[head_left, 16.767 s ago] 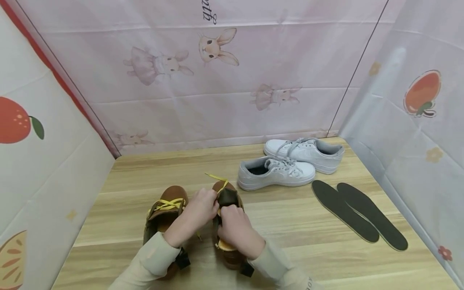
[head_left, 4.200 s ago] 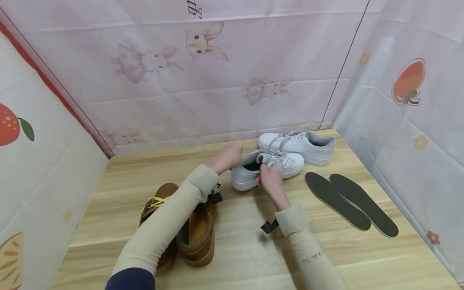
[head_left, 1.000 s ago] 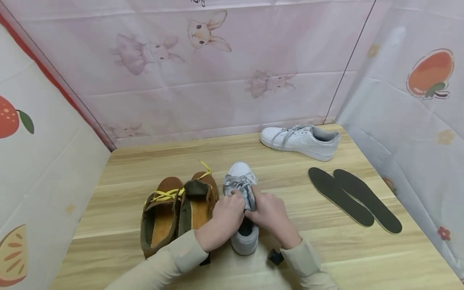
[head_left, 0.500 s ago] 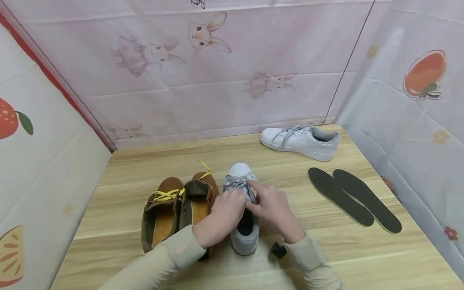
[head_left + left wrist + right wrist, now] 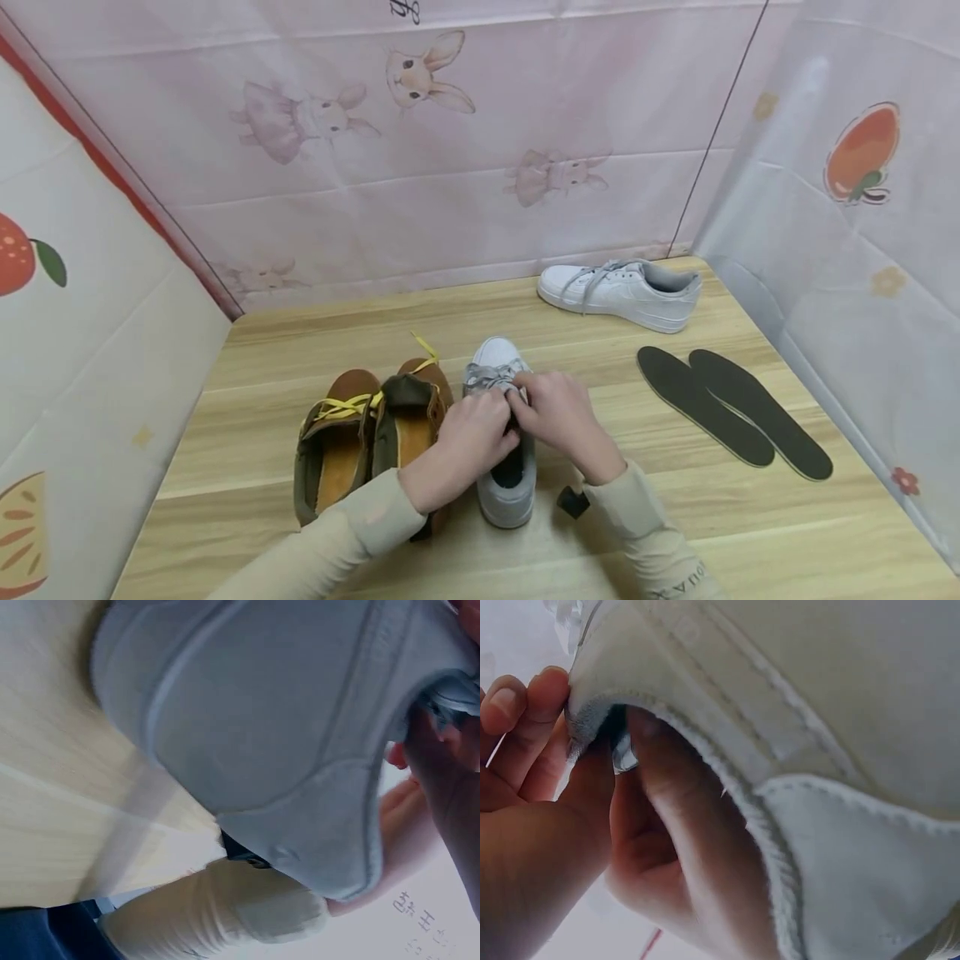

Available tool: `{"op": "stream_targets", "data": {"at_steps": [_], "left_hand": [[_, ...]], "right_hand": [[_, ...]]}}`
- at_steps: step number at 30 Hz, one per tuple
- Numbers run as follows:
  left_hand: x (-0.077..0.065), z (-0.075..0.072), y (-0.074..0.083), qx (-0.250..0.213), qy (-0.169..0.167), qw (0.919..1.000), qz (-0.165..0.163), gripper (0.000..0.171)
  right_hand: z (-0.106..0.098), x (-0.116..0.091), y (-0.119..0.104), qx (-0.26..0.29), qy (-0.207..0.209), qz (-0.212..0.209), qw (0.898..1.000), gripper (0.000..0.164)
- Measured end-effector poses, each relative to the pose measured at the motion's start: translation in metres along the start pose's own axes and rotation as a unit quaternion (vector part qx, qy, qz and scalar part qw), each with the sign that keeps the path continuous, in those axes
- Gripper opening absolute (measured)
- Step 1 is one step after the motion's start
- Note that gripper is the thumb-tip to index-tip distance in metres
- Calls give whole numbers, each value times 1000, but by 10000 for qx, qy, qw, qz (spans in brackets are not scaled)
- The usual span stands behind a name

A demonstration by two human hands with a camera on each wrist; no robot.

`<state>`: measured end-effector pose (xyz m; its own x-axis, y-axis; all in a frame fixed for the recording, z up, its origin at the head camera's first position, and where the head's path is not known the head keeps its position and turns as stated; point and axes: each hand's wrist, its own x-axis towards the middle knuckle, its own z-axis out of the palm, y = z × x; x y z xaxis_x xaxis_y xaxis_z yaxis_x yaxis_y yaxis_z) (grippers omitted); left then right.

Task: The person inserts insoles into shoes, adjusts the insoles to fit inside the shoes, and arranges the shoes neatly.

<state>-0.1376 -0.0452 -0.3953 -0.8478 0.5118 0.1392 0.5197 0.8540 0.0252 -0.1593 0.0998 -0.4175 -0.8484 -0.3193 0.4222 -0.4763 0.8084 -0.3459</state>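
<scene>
A white sneaker (image 5: pixel 506 507) with grey laces stands toe away in front of me, between both hands. My left hand (image 5: pixel 471 435) has curled fingers reaching into the shoe's mouth, gripping near its tongue. My right hand (image 5: pixel 561 410) pinches the same shoe at the collar and tongue, just below the lace bow (image 5: pixel 491 377). In the right wrist view, fingers go inside the padded collar (image 5: pixel 769 847), while other fingertips lie outside it. The left wrist view shows the shoe's side and heel (image 5: pixel 247 712) close up. What the fingertips hold inside is partly hidden.
Left of the sneaker stand two brown shoes (image 5: pixel 356 385) with yellow laces, the right one's tongue folded forward. The other white sneaker (image 5: pixel 622 296) is at the back right. Two dark insoles (image 5: pixel 705 406) lie overlapping at right. Printed cloth walls (image 5: pixel 450 208) enclose the wooden table (image 5: pixel 300 342).
The near white sneaker came from the back, beside its mate, to between my hands. Earlier my hands worked in a brown shoe. Over the last second, my right fingers drew in at the tongue.
</scene>
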Motion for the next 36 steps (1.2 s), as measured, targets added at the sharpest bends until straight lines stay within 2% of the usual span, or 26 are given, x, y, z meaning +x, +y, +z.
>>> {"op": "stream_targets", "data": {"at_steps": [3, 7, 16, 22, 27, 32, 36], "left_hand": [[1, 4, -1, 28, -17, 10000, -87, 25], [4, 6, -4, 8, -2, 9996, -271, 20], [5, 8, -6, 17, 59, 9991, -423, 23], [8, 8, -9, -258, 185, 9970, -699, 28], [1, -1, -13, -663, -184, 9946, -773, 20], [-1, -11, -19, -1127, -764, 9893, -519, 11], [5, -18, -25, -1602, -1062, 9808, -318, 20]], "right_hand": [[1, 3, -1, 4, 22, -52, 10000, 33], [2, 6, -3, 41, 151, -93, 9998, 34], [5, 11, -3, 276, 105, 57, 9995, 26], [5, 9, -4, 430, 140, -63, 9990, 23], [3, 7, -5, 542, 101, -136, 9984, 25], [2, 7, -1, 606, 56, 85, 9981, 24], [4, 8, 3, 776, 209, 232, 9965, 18]]}}
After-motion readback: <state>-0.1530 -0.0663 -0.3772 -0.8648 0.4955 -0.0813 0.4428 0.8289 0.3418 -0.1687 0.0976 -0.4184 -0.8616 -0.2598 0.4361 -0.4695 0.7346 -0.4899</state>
